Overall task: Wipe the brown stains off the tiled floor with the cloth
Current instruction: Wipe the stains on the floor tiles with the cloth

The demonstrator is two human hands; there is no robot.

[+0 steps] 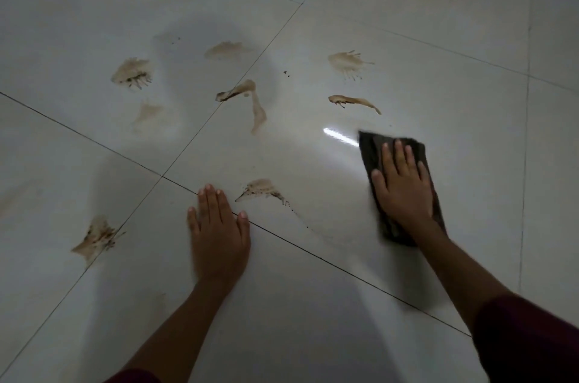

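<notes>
My right hand [402, 183] presses flat on a dark grey cloth [369, 149] lying on the glossy white tiled floor [313, 288], right of centre. My left hand [219, 226] rests palm-down on the floor with fingers spread, holding nothing. Several brown stains mark the tiles: one just right of my left fingertips [261, 189], a streak above the cloth [352, 100], a splash further up [347, 62], a bent smear in the middle [253, 103], and others at the left [133, 73] and lower left [97, 236].
Dark grout lines [313, 254] cross the floor diagonally. A bright light reflection [340, 136] lies just left of the cloth. My dark red sleeves show at the bottom right [529, 342].
</notes>
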